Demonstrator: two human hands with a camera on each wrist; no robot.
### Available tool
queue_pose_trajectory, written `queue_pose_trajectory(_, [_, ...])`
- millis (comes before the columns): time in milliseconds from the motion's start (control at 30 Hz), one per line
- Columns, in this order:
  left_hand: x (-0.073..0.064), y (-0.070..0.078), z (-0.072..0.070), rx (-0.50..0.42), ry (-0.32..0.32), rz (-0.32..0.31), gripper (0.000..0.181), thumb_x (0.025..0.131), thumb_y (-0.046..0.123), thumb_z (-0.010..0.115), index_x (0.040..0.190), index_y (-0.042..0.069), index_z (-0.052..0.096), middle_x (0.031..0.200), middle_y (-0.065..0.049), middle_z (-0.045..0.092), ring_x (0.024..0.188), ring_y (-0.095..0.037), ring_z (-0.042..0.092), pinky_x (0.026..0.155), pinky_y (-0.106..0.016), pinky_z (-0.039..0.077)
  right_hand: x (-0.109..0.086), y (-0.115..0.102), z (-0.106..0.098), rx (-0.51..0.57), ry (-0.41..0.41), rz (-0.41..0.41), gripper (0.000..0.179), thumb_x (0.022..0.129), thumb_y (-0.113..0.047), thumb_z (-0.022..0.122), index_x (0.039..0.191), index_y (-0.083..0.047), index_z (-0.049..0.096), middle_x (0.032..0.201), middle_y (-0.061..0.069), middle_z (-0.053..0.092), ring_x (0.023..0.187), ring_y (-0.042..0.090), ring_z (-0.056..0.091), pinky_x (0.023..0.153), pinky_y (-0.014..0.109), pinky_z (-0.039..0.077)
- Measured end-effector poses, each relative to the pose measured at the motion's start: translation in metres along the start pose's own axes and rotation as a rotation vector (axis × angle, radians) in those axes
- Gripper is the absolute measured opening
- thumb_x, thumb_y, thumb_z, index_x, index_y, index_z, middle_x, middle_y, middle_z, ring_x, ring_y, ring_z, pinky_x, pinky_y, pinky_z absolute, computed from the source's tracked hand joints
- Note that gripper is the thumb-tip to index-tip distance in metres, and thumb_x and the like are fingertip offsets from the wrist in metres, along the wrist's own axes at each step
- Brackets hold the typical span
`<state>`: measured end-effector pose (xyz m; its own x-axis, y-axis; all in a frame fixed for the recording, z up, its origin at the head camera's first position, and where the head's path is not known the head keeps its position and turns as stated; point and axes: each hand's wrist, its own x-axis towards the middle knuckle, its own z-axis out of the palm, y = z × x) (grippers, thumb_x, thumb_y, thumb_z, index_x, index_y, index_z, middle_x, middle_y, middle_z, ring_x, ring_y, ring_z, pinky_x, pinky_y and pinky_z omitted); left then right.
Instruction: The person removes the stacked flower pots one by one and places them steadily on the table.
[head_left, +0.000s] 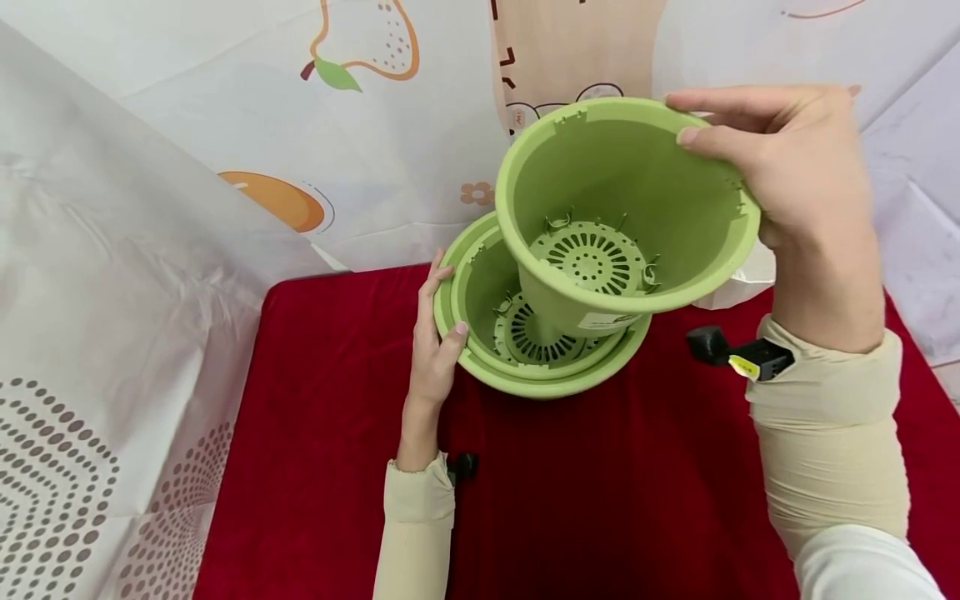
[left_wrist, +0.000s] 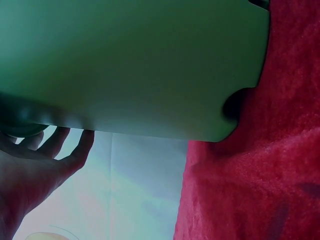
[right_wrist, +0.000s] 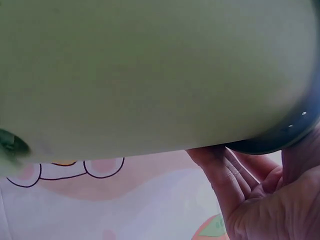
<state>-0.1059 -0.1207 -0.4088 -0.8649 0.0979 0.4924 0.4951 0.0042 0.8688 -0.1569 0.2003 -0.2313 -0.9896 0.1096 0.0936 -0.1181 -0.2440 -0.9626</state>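
Note:
My right hand (head_left: 810, 167) pinches the rim of a green plastic flowerpot (head_left: 637, 167), thumb inside and fingers outside. This pot is raised and tilted with its mouth toward me, showing a slotted base and small prongs; a white label is on its outer wall. Below it stand nested green flowerpots (head_left: 543, 387), partly covered by the raised one. Along their left side, my left hand (head_left: 431, 362) grips the rim with its thumb on top. The left wrist view shows the outer wall (left_wrist: 140, 75) with notches at its bottom edge; a smooth pot wall (right_wrist: 150, 75) fills the right wrist view.
A red velvet cloth (head_left: 322, 433) covers the table. White printed sheeting (head_left: 405, 150) hangs right behind and to the left of it. A whitish object (head_left: 738, 287) shows partly behind my right wrist, at the table's back edge.

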Motion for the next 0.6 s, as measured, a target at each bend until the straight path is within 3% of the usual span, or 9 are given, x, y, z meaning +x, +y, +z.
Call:
queue_pose_trajectory(433, [-0.001, -0.001, 0.0, -0.018, 0.0, -0.007, 0.066, 0.082, 0.016, 0.049, 0.143, -0.004, 0.036, 0.163, -0.006, 0.019, 0.149, -0.027, 0.024, 0.114, -0.044, 0.033, -0.001, -0.004, -0.02, -0.025, 0.047, -0.002, 0.036, 0.072, 0.012, 0.08, 0.107, 0.007, 0.074, 0.078, 0.014, 0.074, 0.054, 0.021, 0.069, 0.047, 0.028, 0.055])
queue_pose_trajectory(600, [-0.002, 0.0, -0.002, -0.005, 0.004, -0.003, 0.066, 0.081, 0.013, 0.048, 0.143, -0.003, 0.037, 0.163, -0.006, 0.02, 0.148, -0.027, 0.025, 0.114, -0.044, 0.033, -0.005, -0.006, -0.033, -0.069, 0.072, 0.006, 0.037, 0.072, 0.011, 0.081, 0.108, 0.007, 0.074, 0.078, 0.013, 0.075, 0.052, 0.019, 0.068, 0.046, 0.026, 0.054])
